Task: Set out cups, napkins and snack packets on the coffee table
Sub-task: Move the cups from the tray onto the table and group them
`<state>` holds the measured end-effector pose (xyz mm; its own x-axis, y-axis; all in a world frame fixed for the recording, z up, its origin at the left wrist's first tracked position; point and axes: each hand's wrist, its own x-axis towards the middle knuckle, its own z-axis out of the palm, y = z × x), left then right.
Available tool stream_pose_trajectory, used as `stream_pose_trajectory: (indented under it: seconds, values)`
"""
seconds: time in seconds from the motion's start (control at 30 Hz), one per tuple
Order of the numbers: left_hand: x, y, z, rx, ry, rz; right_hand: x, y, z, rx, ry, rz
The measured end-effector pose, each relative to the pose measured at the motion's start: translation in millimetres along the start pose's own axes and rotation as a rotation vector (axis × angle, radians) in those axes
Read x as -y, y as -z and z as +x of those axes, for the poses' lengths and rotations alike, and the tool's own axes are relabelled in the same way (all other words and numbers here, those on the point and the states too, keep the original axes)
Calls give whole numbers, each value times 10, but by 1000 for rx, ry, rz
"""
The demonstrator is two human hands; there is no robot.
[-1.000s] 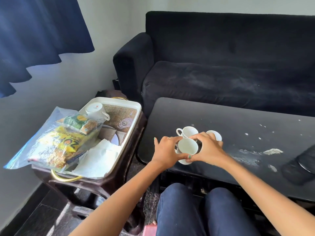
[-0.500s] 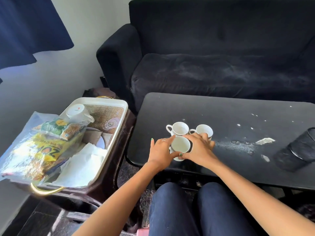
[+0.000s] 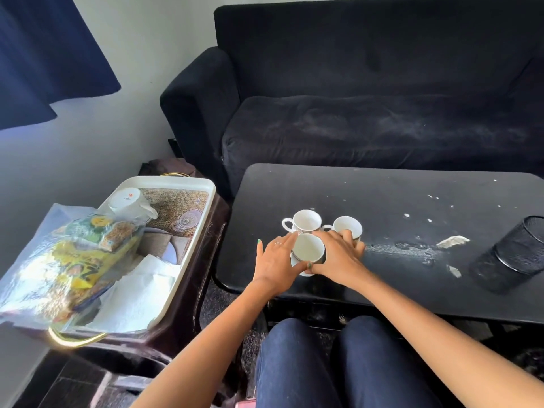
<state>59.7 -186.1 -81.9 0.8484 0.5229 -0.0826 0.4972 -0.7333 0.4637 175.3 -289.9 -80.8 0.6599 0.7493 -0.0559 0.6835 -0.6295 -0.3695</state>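
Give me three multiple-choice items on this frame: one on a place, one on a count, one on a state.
1. Where do the napkins lie?
A. on the sofa
B. in the tray
C. on the coffee table

2. How many cups stand on the coffee table?
A. one
B. five
C. three

3. How does the cup in the tray stand?
A. upside down
B. upright
C. stacked in another

Key: B, napkins lie in the tray; C, three cups on the coffee table; A, the tray cup shows its base.
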Motion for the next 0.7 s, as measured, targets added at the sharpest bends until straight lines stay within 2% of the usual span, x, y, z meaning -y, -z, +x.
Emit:
stream_pose_trajectory:
  seconds: [0.23, 0.37, 0.53, 0.7]
  values:
    - [100, 66, -83, -1, -21, 9, -27, 79, -115, -2, -13, 11]
    - [137, 262, -84, -46, -29, -23, 121, 206, -99, -106, 6, 74]
    - [307, 678, -71, -206, -34, -71, 636, 323, 66, -264, 131, 215]
    - [674, 1132, -116, -383, 73, -65, 1375, 295, 281, -222, 335, 245]
